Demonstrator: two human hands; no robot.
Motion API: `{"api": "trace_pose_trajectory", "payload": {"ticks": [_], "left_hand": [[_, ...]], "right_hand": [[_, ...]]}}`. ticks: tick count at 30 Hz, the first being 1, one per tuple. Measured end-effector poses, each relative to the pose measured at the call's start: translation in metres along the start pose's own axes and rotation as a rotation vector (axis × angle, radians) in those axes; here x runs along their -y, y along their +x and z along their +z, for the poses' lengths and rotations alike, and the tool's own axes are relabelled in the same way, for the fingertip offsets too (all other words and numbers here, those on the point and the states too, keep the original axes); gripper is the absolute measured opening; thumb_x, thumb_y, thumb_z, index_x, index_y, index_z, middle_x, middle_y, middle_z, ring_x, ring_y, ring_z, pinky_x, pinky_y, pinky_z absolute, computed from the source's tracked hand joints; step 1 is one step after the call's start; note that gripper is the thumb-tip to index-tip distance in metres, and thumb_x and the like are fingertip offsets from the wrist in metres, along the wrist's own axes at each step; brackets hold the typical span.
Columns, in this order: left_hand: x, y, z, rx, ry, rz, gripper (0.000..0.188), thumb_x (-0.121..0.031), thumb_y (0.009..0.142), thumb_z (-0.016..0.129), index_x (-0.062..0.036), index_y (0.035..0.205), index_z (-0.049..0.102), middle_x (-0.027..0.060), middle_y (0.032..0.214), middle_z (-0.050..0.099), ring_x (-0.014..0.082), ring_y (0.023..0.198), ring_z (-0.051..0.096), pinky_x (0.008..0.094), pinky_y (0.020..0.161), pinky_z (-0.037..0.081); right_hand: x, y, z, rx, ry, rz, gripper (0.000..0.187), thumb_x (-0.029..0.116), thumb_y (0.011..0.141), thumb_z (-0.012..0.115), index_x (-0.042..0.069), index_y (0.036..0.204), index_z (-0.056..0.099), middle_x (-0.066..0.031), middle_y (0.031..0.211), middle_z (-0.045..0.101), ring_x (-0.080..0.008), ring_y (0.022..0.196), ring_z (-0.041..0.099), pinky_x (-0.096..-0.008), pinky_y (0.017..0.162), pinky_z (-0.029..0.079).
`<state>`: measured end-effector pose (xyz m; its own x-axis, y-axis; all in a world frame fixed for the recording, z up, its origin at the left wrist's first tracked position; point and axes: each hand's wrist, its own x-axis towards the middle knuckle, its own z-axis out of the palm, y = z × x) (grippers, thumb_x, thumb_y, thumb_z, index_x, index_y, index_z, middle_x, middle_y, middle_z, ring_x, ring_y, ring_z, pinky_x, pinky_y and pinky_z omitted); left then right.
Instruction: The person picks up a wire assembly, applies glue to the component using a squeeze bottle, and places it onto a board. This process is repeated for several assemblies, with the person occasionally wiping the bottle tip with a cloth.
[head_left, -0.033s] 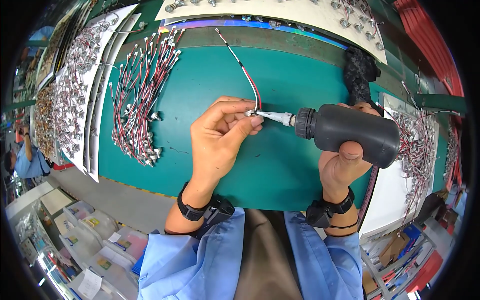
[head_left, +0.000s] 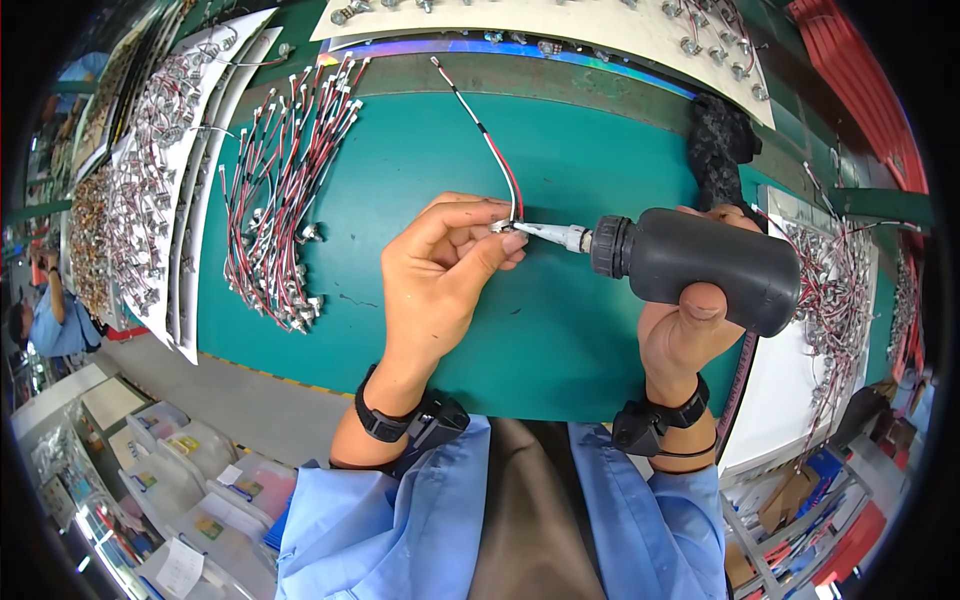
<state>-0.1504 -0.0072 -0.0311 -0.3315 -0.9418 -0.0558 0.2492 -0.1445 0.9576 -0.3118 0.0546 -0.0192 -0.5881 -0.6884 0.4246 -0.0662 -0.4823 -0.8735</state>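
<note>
Between its thumb and fingers, my left hand pinches a small round metal part with a wire lead. The red, white and black lead stretches from it toward the far edge of the green mat, ending in a small connector. My right hand is wrapped round a black squeeze bottle, tipped sideways toward the left. The bottle's pale nozzle reaches the metal part, its tip at my left fingertips. Whether anything flows out is too small to tell.
On the mat's left lies a bundle of similar wired parts. Boards with more of them stand at the left, far side and right. A dark cloth bundle sits at the back right. Plastic bins stand lower left.
</note>
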Motion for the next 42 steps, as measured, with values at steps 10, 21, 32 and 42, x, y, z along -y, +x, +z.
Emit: {"api": "trace_pose_trajectory", "payload": {"ticks": [10, 21, 32, 42], "left_hand": [[0.0012, -0.0007, -0.0011, 0.010, -0.005, 0.014, 0.016, 0.011, 0.075, 0.056, 0.0064, 0.091, 0.056, 0.0100, 0.088, 0.057, 0.0132, 0.071, 0.059, 0.0228, 0.064, 0.051], [-0.0018, -0.0010, 0.0001, -0.012, 0.022, -0.011, 0.016, 0.007, 0.077, 0.057, 0.0062, 0.092, 0.056, 0.0101, 0.079, 0.060, 0.0131, 0.068, 0.060, 0.0217, 0.061, 0.049], [-0.0019, -0.0005, -0.0015, -0.010, 0.070, -0.003, 0.018, 0.003, 0.077, 0.059, 0.0063, 0.094, 0.056, 0.0099, 0.074, 0.062, 0.0125, 0.064, 0.060, 0.0206, 0.058, 0.047], [-0.0028, -0.0004, -0.0002, -0.004, 0.060, -0.011, 0.017, 0.003, 0.078, 0.058, 0.0063, 0.094, 0.057, 0.0095, 0.072, 0.062, 0.0125, 0.064, 0.060, 0.0217, 0.059, 0.048]], "right_hand": [[0.0018, 0.0008, 0.0029, -0.091, 0.027, 0.046, 0.070, 0.037, 0.063, 0.074, -0.001, 0.111, 0.040, -0.0111, 0.106, 0.043, -0.0244, 0.091, 0.052, -0.0396, 0.082, 0.047], [0.0028, 0.0026, 0.0052, -0.115, 0.039, 0.042, 0.069, 0.036, 0.060, 0.076, -0.002, 0.107, 0.042, -0.0109, 0.103, 0.044, -0.0239, 0.090, 0.052, -0.0410, 0.081, 0.047], [0.0011, 0.0020, -0.0023, 0.000, -0.030, -0.009, 0.065, 0.038, 0.071, 0.069, -0.001, 0.113, 0.039, -0.0117, 0.108, 0.043, -0.0224, 0.099, 0.048, -0.0363, 0.083, 0.046], [-0.0006, 0.0035, -0.0014, 0.005, -0.022, -0.035, 0.063, 0.037, 0.071, 0.068, -0.002, 0.112, 0.039, -0.0115, 0.106, 0.043, -0.0222, 0.098, 0.048, -0.0363, 0.082, 0.046]]}}
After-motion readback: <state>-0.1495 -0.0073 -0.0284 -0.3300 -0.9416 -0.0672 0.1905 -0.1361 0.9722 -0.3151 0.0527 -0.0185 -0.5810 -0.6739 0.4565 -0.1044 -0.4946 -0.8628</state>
